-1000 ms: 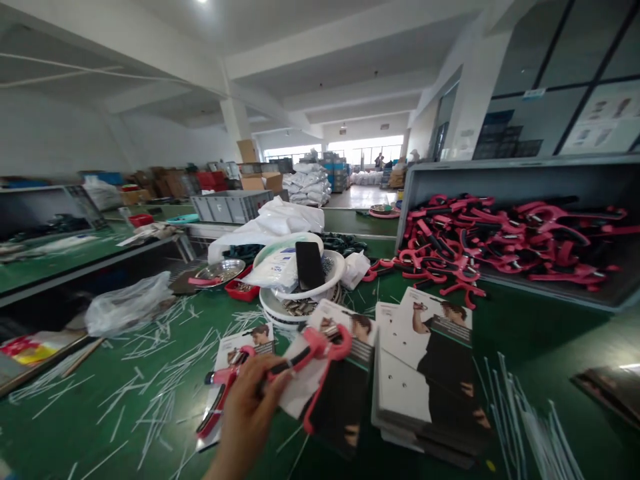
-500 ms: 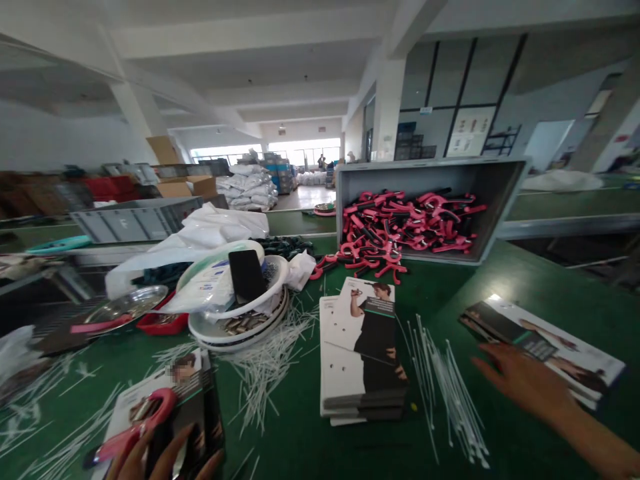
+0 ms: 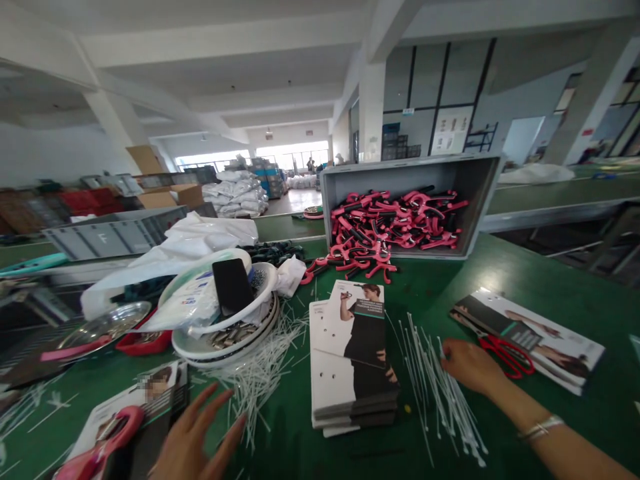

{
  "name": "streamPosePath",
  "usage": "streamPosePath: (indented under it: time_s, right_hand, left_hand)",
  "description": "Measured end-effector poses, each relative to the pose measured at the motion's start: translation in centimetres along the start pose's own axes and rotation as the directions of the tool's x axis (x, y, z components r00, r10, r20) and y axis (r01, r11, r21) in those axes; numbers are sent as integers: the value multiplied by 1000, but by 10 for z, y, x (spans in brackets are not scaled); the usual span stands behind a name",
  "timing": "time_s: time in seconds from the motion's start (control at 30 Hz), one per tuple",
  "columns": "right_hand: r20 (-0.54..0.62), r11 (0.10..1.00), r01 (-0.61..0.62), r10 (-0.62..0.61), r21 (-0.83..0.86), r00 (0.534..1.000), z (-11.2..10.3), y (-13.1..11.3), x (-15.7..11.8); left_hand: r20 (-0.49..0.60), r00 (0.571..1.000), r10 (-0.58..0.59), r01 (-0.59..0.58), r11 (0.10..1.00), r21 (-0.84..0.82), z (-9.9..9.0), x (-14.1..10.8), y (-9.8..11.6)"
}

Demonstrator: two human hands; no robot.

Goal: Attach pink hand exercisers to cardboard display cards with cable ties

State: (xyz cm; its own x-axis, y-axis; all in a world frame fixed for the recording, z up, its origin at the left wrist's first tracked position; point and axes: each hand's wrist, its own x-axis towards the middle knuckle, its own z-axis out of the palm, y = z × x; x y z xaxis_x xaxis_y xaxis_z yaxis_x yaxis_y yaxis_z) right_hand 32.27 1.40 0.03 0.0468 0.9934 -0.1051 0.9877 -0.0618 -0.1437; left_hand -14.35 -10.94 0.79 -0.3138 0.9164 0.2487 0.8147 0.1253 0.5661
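right of the stack of printed cards (image 3: 350, 373), the right hand (image 3: 470, 367) curls over the end of a spread of white cable ties (image 3: 440, 393); whether it pinches any is hidden. left of the stack, the left hand (image 3: 197, 437) is spread open, cut off by the frame's bottom edge, near a pink hand grip (image 3: 103, 443), also cut off.

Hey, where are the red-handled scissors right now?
In the head view, the red-handled scissors lie at right on a stack of printed cards, just beyond the right hand.
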Motion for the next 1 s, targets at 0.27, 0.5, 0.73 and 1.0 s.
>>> streamPosePath:
  time_s: [0.27, 0.5, 0.73, 1.0]
  right_hand:
    - [7, 967, -43, 42, 250, 999, -3, 20, 0]
    - [17, 725, -80, 94, 684, 995, -27, 33, -8]
    - [-58, 506, -26, 149, 862, 987, -58, 23, -13]
    - [-158, 255, 120, 134, 959, 978, -84, -19, -13]
  left_hand:
    - [357, 934, 19, 54, 980, -192, 89, 90, 135]
    - [438, 897, 54, 74, 960, -271, 96, 118, 114]
    - [432, 901, 26, 50, 985, -164, 80, 115, 112]
    - [478, 879, 6, 161, 938, -308, 44, 87, 117]
